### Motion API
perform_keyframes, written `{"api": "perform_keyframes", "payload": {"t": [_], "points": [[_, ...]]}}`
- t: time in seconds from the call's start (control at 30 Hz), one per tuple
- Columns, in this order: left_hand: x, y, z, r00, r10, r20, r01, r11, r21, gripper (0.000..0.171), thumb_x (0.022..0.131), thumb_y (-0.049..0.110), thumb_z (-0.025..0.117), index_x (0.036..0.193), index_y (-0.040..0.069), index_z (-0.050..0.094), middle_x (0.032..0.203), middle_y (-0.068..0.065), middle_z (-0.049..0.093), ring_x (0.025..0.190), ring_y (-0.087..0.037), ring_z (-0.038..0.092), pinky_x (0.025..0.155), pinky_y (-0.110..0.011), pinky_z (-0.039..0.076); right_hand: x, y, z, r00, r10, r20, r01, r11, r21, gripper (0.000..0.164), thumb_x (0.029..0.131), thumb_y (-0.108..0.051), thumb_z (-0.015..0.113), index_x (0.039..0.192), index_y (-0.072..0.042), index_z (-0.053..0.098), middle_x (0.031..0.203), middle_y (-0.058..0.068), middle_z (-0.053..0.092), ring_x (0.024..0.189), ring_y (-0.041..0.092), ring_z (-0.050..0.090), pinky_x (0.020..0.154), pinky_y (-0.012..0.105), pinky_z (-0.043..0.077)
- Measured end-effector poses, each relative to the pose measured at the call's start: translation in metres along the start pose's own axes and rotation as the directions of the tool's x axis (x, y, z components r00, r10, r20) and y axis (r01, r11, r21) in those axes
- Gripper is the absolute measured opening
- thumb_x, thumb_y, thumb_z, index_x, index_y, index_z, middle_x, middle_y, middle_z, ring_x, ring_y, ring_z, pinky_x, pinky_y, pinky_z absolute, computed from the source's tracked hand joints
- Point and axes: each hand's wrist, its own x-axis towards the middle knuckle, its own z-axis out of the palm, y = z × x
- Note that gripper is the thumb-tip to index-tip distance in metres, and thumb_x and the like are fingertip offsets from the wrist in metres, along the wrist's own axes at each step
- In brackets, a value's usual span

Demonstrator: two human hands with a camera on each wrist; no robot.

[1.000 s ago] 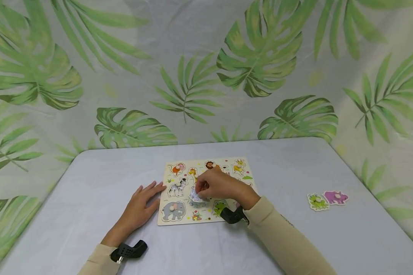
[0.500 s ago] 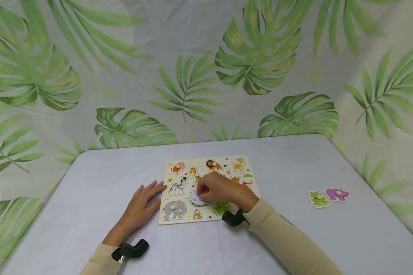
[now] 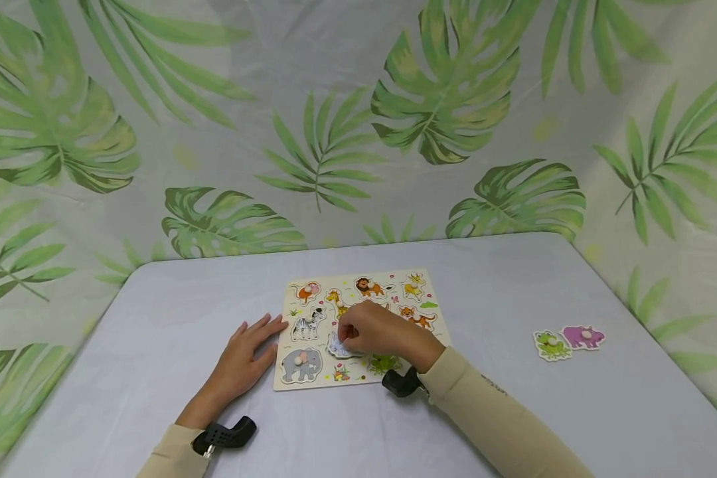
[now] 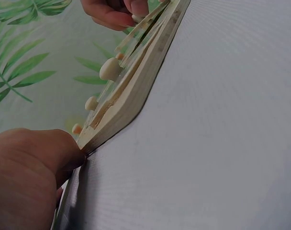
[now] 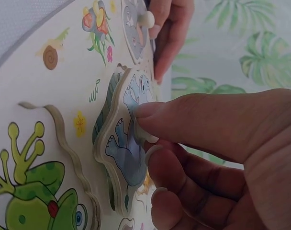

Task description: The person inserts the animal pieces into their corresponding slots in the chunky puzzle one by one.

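Note:
My right hand [image 3: 379, 332] pinches the peg of a blue animal puzzle piece [image 5: 128, 155] between thumb and fingers. The piece sits tilted over its recess in the wooden peg puzzle board [image 3: 340, 283], with a gap beneath one side in the right wrist view. My left hand [image 3: 245, 358] lies on the table with fingers straight, its fingertips touching the board's left edge. Elephant [image 3: 301, 365], zebra [image 3: 308, 325], monkey, giraffe, lion, and tiger pieces sit in the board. Part of the board is hidden under my right hand.
A frog piece [image 3: 552, 346] and a purple hippo piece [image 3: 583, 337] lie side by side on the white table [image 3: 484, 292] to the right. The frog recess [image 5: 38, 191] shows a printed frog. A leaf-patterned cloth [image 3: 328, 133] hangs behind the table.
The blue piece has come down closer to the board and turned slightly in my right hand, which has barely shifted. My left hand stays at the board's edge.

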Motion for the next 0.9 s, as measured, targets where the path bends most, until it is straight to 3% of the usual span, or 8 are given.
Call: {"api": "perform_keyframes", "payload": {"t": [0.37, 0.9], "points": [[0.0005, -0.0005, 0.0000, 1.000, -0.004, 0.001, 0.004, 1.000, -0.016, 0.042, 0.092, 0.008, 0.061, 0.134, 0.012, 0.058, 0.143, -0.009, 0.050, 0.138, -0.032, 0.037, 0.116, -0.056, 0.013, 0.0017, -0.0007, 0.0047, 1.000, -0.028, -0.006, 0.028, 0.998, -0.055, 0.008, 0.085, -0.007, 0.070, 0.081, -0.014, 0.071, 0.075, -0.010, 0.060, 0.069, 0.006, 0.050, 0.064, 0.019, 0.044], [0.0001, -0.0018, 0.0005, 1.000, 0.007, -0.001, -0.007, 1.000, -0.007, 0.041, 0.093, 0.009, 0.061, 0.134, 0.012, 0.058, 0.143, -0.009, 0.050, 0.138, -0.033, 0.037, 0.115, -0.057, 0.014, 0.0021, -0.0030, 0.0075, 1.000, -0.001, -0.015, 0.000, 0.997, -0.078, 0.008, 0.086, -0.009, 0.068, 0.082, -0.015, 0.071, 0.078, -0.010, 0.063, 0.070, 0.006, 0.053, 0.065, 0.019, 0.046]]}}
